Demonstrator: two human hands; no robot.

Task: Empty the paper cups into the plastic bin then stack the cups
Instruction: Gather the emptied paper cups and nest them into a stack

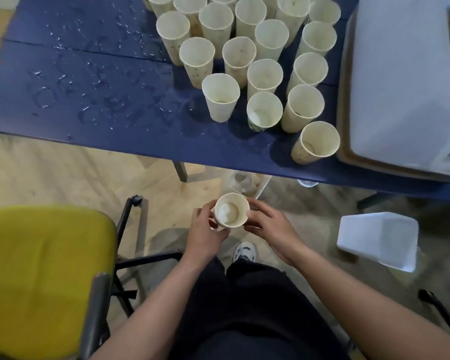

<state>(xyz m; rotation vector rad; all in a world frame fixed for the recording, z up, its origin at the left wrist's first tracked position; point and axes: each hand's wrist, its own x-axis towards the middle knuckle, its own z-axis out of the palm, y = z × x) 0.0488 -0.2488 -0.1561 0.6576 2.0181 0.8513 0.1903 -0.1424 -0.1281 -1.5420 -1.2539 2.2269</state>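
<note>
A cream paper cup [231,210] is held upright in front of my lap, below the table's front edge. My left hand [205,231] grips its left side and my right hand [268,226] holds its right side with curled fingers. Its inside looks pale and wet. Several more paper cups [264,74] stand upright in a cluster on the blue table [89,74], some stacked in taller columns. A clear plastic bin [247,181] sits on the floor under the table edge, just beyond the held cup.
Water drops and ring marks cover the table's left half. A large white box [400,87] stands on a brown tray at the table's right. A white container [379,239] is on the floor at right. A yellow chair [44,279] is at my left.
</note>
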